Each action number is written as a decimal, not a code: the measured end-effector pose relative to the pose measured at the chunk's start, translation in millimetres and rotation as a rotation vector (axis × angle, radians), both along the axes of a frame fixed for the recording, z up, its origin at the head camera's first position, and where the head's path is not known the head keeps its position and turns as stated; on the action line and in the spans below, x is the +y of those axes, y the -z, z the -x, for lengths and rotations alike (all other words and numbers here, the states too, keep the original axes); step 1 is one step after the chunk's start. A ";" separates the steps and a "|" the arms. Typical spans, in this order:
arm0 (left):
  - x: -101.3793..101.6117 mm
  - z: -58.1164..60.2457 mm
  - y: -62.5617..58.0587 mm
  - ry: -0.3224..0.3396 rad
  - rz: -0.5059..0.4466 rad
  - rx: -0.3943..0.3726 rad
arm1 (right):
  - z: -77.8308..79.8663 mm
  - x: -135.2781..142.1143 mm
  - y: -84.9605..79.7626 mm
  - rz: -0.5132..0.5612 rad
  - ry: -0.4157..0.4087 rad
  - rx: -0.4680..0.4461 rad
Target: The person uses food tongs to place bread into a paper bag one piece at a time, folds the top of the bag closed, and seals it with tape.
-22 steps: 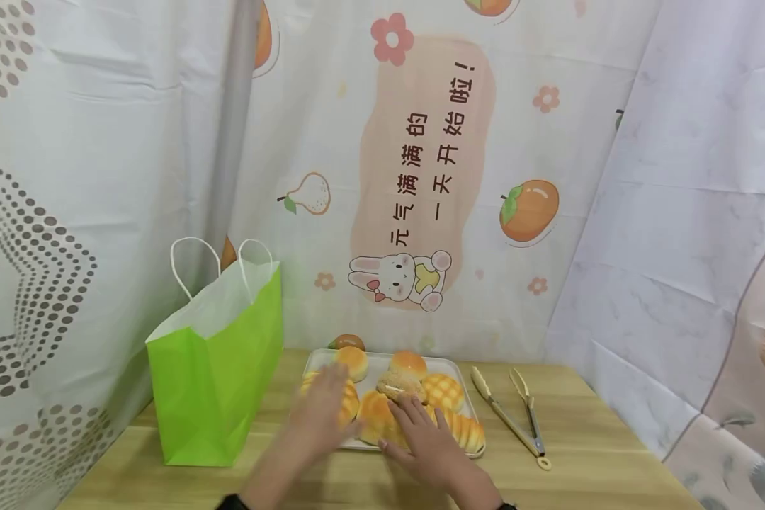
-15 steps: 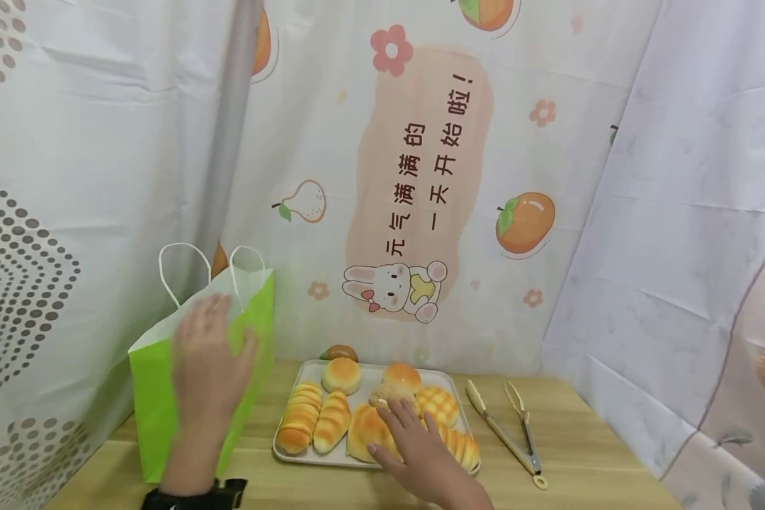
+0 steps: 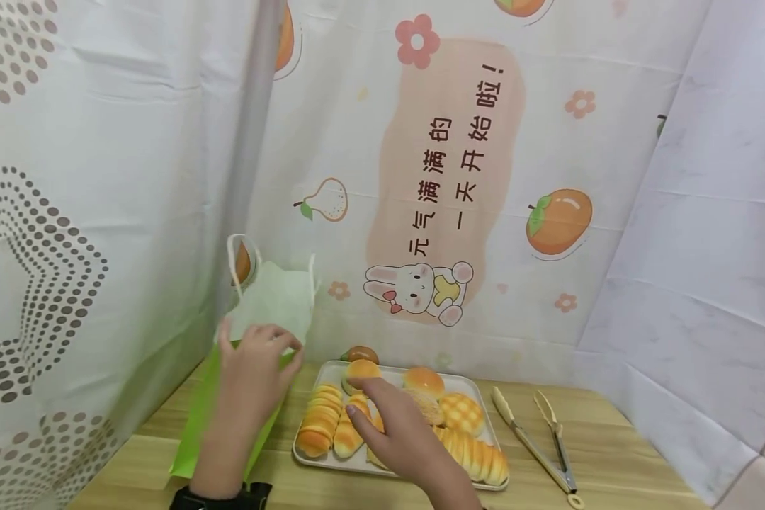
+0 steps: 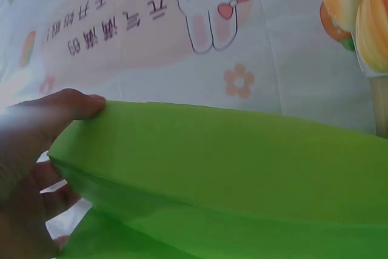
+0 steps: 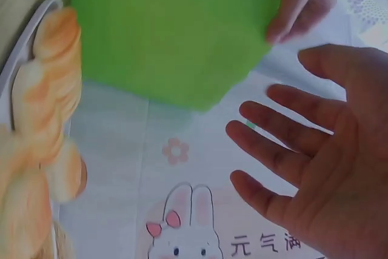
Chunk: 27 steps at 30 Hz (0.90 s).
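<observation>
A bright green paper bag (image 3: 197, 421) with a white inside and white handles stands at the left, tilted so that its mouth faces me. My left hand (image 3: 255, 372) pinches the bag's top edge; in the left wrist view the thumb lies on the green side with fingers behind. My right hand (image 3: 398, 432) hovers over the front of the bread tray (image 3: 347, 465), its fingers spread and holding nothing. In the right wrist view its palm (image 5: 339, 180) is apart from the bag. Several rolls and buns lie on the tray, some hidden by the right hand.
Metal tongs (image 3: 535, 443) with cream-coloured tips lie spread on the wooden table (image 3: 625, 453), right of the tray. Printed curtains (image 3: 548, 304) hang close behind and at both sides.
My left hand has gone from the tray to the bag and taken hold of its edge. The bag's mouth has tipped towards me. My right hand has lifted slightly from the bread.
</observation>
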<state>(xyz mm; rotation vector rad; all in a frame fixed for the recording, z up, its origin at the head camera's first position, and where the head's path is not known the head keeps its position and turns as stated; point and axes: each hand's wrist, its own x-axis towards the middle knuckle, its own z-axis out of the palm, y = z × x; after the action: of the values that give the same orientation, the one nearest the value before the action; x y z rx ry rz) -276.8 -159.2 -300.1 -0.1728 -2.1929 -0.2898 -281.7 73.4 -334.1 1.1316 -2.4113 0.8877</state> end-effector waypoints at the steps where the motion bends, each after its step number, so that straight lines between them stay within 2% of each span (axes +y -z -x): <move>1: 6.4 0.3 1.4 0.005 0.023 -0.002 | 1.4 -4.3 0.1 0.025 -0.012 -0.029; 4: 23.4 -0.1 5.2 0.012 0.075 0.011 | 8.3 -16.9 4.4 0.064 -0.023 -0.101; 6: 32.6 -1.1 7.4 0.018 0.099 0.020 | 14.7 -24.0 9.2 0.065 -0.019 -0.116; 12: 48.3 -9.0 8.1 0.043 0.114 -0.012 | 31.5 -32.9 20.1 0.121 -0.001 -0.030; 15: 46.3 -11.4 2.6 0.017 0.092 0.037 | 34.9 -32.4 24.2 0.155 -0.011 0.029; 18: 36.9 -11.0 -2.4 -0.045 0.071 0.098 | 35.8 -31.2 26.9 0.154 -0.022 0.080; 20: 29.9 -11.3 -4.4 -0.067 0.061 0.079 | 36.3 -30.8 27.4 0.148 -0.022 0.097; 23: 24.3 -11.0 -3.4 -0.017 0.031 0.018 | 36.7 -30.7 26.9 0.129 -0.023 0.119; 27: 25.7 -7.1 -0.8 0.129 0.030 -0.042 | 37.1 -33.1 28.3 0.114 -0.055 0.153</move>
<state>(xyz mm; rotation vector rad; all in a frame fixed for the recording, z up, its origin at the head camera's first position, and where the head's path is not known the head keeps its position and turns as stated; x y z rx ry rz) -269.7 -133.5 -299.3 -0.3290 -2.2322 -0.3348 -318.8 40.4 -362.4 1.1832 -2.1882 0.9089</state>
